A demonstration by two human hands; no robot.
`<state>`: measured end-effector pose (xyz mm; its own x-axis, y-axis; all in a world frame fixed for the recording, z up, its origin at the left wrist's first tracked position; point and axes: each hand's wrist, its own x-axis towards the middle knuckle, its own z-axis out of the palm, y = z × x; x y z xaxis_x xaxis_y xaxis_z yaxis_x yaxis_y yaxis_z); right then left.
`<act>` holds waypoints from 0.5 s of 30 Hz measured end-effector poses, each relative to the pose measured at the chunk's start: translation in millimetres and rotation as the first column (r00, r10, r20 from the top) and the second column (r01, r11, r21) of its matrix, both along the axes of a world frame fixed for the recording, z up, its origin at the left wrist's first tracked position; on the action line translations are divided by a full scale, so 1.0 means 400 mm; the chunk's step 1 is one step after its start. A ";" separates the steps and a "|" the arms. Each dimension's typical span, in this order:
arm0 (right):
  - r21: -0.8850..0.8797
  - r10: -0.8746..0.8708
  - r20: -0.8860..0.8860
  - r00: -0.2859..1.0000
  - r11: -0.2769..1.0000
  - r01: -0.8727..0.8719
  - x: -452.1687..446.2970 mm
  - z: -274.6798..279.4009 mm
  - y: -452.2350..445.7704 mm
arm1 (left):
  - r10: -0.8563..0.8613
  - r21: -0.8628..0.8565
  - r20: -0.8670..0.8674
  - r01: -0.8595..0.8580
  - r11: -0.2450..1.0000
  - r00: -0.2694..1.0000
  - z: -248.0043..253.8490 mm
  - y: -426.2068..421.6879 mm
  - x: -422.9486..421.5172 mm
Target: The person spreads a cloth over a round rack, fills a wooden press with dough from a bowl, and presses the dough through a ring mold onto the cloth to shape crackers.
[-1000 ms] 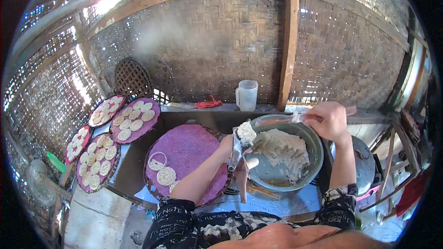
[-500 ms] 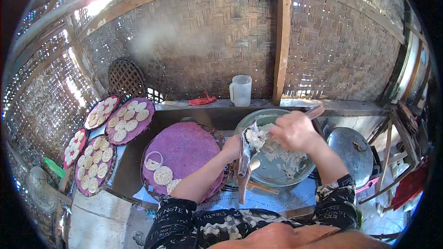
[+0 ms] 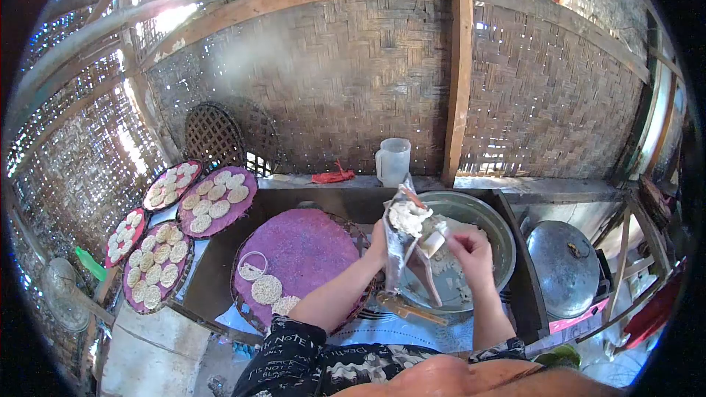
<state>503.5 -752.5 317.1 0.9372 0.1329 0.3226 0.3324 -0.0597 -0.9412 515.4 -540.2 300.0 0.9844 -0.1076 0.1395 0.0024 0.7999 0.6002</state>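
My left hand [image 3: 378,247] grips a shiny grey, sheet-like holder [image 3: 395,234] with a lump of white, rice-like food [image 3: 409,218] in its mouth. A brown wooden piece [image 3: 426,284] slants down below it. My right hand [image 3: 473,251] is closed in a pinch at a pale short cylinder [image 3: 432,243] beside the holder; its fingertips partly hide the contact. Both hands are over a large grey basin [image 3: 504,241] with more of the white food inside. To the left, a round tray with purple cloth [image 3: 309,250] bears a white ring [image 3: 253,266] and grainy discs [image 3: 266,289].
Several smaller round trays [image 3: 240,215] with discs stand at the left. A translucent jug [image 3: 393,162] and a red bag [image 3: 333,176] rest on the back ledge. Right of the basin sits a lidded metal pot [image 3: 563,257]. A wooden-handled tool [image 3: 415,310] lies before the basin.
My right hand has left the wooden-handled utensil and moved down to the pale cylinder. The holder in my left hand has turned and shows more white food. The view has shifted slightly.
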 end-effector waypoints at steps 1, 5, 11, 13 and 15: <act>-0.002 0.018 0.001 1.000 1.000 -0.018 -0.008 0.007 0.010 | 0.041 0.047 -0.014 -0.040 0.998 0.999 0.001 -0.015 0.003; -0.072 0.059 0.035 0.998 0.996 -0.057 -0.029 0.030 0.005 | 0.146 0.133 -0.071 -0.135 0.982 0.987 0.002 -0.040 0.008; -0.345 -0.062 0.193 0.979 0.930 0.127 -0.047 0.093 -0.090 | 0.085 0.072 -0.064 -0.080 0.994 0.994 -0.048 0.028 0.036; -0.323 -0.151 0.379 0.913 0.903 0.283 -0.048 0.105 -0.079 | 0.234 0.557 0.210 -0.313 0.770 0.949 -0.066 0.022 0.034; -0.221 -0.238 0.617 0.750 0.862 0.456 -0.043 0.105 -0.032 | 0.254 0.688 0.331 -0.417 0.594 0.909 -0.080 0.007 0.038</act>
